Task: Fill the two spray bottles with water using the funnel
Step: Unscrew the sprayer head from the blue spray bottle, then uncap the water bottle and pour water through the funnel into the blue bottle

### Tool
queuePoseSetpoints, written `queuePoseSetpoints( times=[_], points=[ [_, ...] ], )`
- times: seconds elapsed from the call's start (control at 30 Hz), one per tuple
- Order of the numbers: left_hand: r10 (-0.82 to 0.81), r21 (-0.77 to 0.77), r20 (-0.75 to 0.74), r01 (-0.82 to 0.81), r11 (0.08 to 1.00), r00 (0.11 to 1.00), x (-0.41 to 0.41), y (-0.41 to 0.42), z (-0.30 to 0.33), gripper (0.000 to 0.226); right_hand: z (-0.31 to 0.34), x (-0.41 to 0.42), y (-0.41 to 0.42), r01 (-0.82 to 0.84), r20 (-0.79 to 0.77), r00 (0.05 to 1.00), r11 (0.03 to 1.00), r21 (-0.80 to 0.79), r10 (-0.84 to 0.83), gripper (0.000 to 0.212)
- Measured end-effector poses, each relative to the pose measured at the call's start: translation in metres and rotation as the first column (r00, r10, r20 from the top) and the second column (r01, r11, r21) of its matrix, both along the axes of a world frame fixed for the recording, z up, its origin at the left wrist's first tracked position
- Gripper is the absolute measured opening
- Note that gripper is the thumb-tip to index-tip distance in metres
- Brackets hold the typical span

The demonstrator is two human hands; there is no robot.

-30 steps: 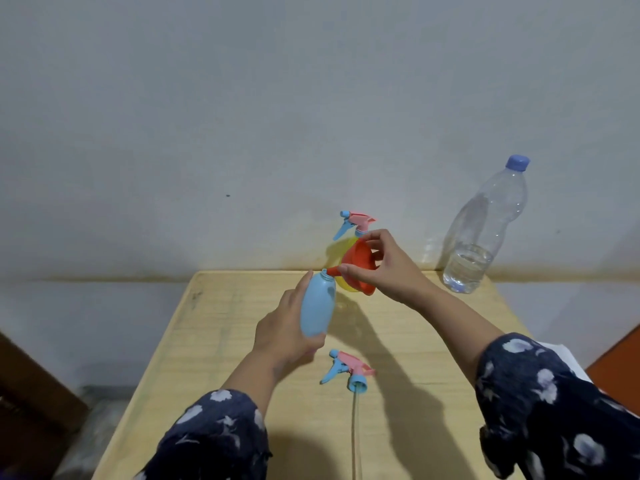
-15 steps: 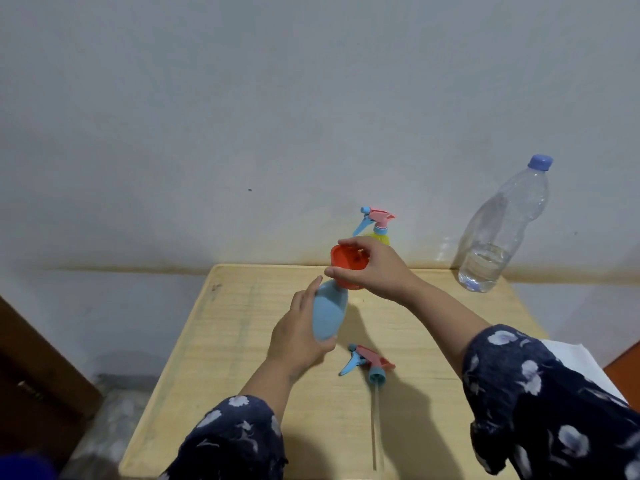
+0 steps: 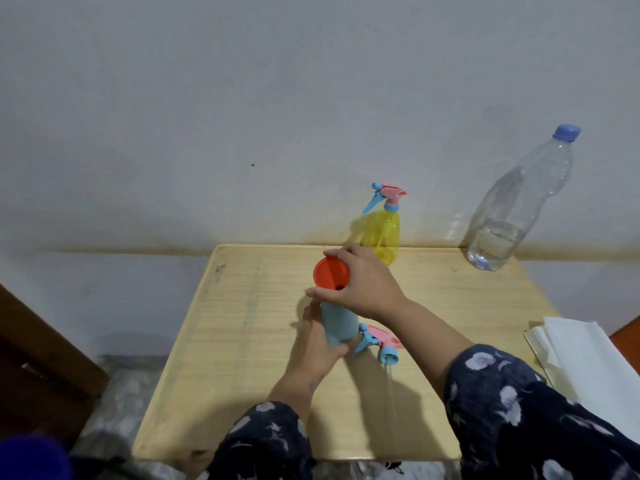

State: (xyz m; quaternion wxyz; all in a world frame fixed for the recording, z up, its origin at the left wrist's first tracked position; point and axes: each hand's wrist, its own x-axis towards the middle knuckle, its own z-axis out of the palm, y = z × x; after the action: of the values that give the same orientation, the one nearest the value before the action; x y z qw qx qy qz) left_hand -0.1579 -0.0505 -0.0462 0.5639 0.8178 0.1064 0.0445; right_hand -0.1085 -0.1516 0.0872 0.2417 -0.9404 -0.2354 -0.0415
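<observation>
Nearest the person, on the wooden worktop (image 3: 242, 341), the left hand (image 3: 313, 344) wraps around the lower body of the blue spray bottle (image 3: 337, 323), holding it upright with its top off. Just beside it to the right lies the detached spray head (image 3: 379, 342), pink and blue, flat on the wood with its tube trailing toward the near edge. Above the bottle's mouth sits the orange funnel (image 3: 330, 274), its spout down in the neck, and the right hand (image 3: 360, 284) grips its rim between thumb and fingers. A stack of white paper (image 3: 585, 351) rests at the right edge. Farther back, against the wall, stands the yellow spray bottle (image 3: 382, 237), capped with its own sprayer. Well apart to its right stands a clear water bottle (image 3: 512, 209), blue-capped and only partly full.
</observation>
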Motion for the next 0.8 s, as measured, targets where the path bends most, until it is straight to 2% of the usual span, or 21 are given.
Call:
queuePoseSetpoints(
  times=[0.1,0.2,0.27,0.3,0.37,0.43,0.5,0.63,0.8],
  points=[
    [-0.052,0.008,-0.024,0.053,0.999,0.998,-0.001,0.004,0.006,0.106,0.002,-0.001,-0.001,0.021,-0.012,1.0,1.0,0.006,-0.021,0.083],
    [-0.143,0.13,-0.079,0.153,0.98,0.986,-0.007,0.017,0.012,0.116,0.005,-0.003,0.0,0.026,-0.029,0.999,0.999,-0.047,-0.028,0.085],
    [-0.223,0.259,-0.194,0.269,0.928,0.955,-0.009,0.035,0.016,0.123,0.008,-0.006,0.0,0.029,-0.055,0.998,0.999,-0.041,-0.031,0.083],
    [-0.243,0.349,-0.292,0.34,0.873,0.925,-0.007,0.047,0.019,0.121,0.01,-0.006,-0.001,0.034,-0.073,0.997,0.999,-0.006,-0.035,0.079],
    [-0.217,0.439,-0.43,0.413,0.798,0.876,0.001,0.068,0.035,0.099,0.015,-0.004,-0.006,0.062,-0.115,0.992,0.992,0.107,-0.05,0.065],
    [-0.18,0.432,-0.386,0.35,0.831,0.905,0.017,0.086,0.06,0.069,0.021,0.001,-0.014,0.101,-0.155,0.985,0.974,0.201,-0.07,0.055],
    [-0.15,0.508,-0.247,0.26,0.821,0.957,0.036,0.094,0.092,0.055,0.029,0.005,-0.026,0.142,-0.191,0.977,0.959,0.247,-0.096,0.048],
    [-0.218,0.516,-0.045,0.21,0.831,0.975,0.065,0.068,0.156,0.043,0.044,0.016,-0.06,0.197,-0.202,0.967,0.961,0.191,-0.158,0.037],
    [-0.37,0.478,-0.009,0.329,0.815,0.929,0.097,-0.003,0.195,0.037,0.059,0.038,-0.12,0.302,-0.205,0.939,0.946,0.115,-0.275,0.034]
  ],
)
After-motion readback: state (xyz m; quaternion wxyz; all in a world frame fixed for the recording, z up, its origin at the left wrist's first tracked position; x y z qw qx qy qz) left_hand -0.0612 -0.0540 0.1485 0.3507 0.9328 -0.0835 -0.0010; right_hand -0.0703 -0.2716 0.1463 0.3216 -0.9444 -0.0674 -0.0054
